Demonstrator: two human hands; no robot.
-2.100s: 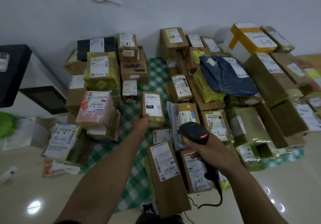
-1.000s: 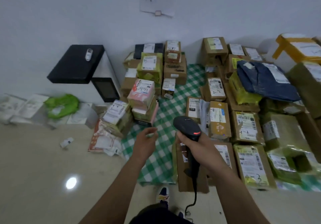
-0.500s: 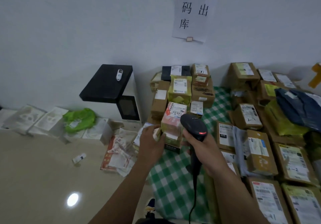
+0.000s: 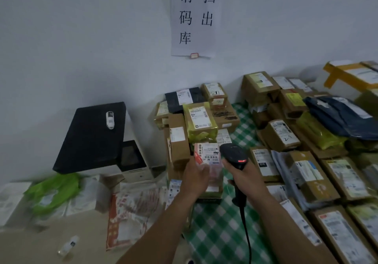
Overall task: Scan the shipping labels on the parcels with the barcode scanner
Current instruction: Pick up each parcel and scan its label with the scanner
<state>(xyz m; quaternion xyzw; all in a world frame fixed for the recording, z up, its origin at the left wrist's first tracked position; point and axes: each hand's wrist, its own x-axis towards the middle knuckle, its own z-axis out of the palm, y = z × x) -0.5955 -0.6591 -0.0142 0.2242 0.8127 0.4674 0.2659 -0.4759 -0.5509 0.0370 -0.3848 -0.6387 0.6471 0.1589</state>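
My left hand (image 4: 196,176) grasps the pink parcel (image 4: 206,159) at the front of the left stack, its white shipping label (image 4: 208,152) facing up. My right hand (image 4: 244,174) is clenched around the black barcode scanner (image 4: 234,155), whose head sits just right of that label, seemingly touching, though blur hides the contact. Its red light (image 4: 242,161) glows.

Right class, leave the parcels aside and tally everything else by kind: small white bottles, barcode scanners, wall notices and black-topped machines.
Small white bottles: 2
Barcode scanners: 1
Wall notices: 1
Black-topped machines: 1
Total: 5
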